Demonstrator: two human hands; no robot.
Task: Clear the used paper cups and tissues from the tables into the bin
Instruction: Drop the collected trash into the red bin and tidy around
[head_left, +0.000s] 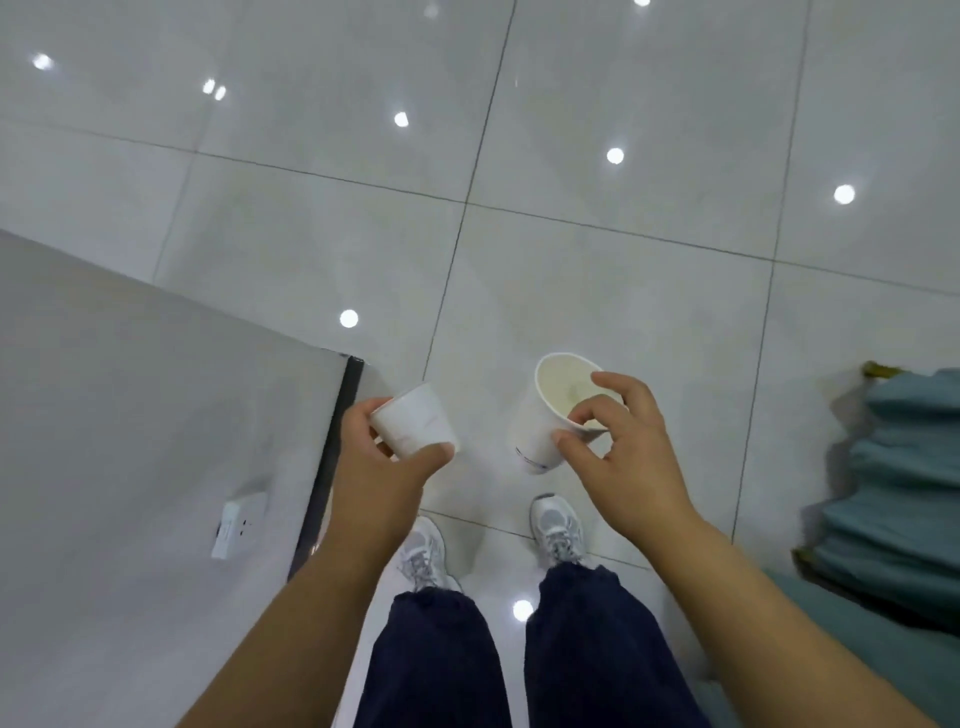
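I was in the carrying step. My left hand (374, 467) gripped a small paper cup (415, 423) around its wall, at seven o'clock from the middle of my view; my right hand (623, 452) pinched the rim of a taller paper cup (540, 415) at five o'clock. No bin was visible, so next I probably had to find it, holding both firmly.

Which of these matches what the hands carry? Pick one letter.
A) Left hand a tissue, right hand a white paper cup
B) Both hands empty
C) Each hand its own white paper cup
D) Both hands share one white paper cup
C: the left hand grips a white paper cup round its side, while the right hand pinches the rim of a second white paper cup.
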